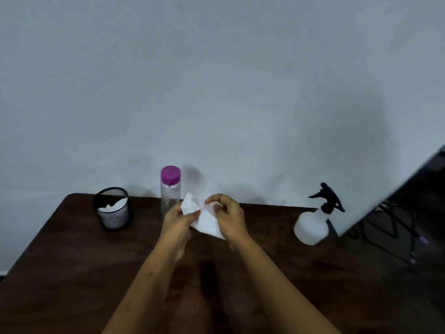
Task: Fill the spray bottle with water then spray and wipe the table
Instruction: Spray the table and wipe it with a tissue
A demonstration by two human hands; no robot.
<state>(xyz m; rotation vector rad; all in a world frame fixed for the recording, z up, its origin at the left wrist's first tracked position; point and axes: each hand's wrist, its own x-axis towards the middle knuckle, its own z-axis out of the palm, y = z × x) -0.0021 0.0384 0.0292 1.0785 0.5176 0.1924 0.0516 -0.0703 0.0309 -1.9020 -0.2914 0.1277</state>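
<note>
— What's being held?
— The left hand (177,219) and right hand (230,216) each pinch one white tissue (207,221) just above the surface (72,273).
— And the spray bottle (311,225)?
— It stands capped, well off to the right. Filling looks done, I can't tell about spraying, and wiping is still to do.

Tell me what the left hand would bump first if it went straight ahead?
Probably the clear bottle with the purple cap, standing just beyond the left hand, which pinches the white tissue. Depth is unclear from this one view.
</note>
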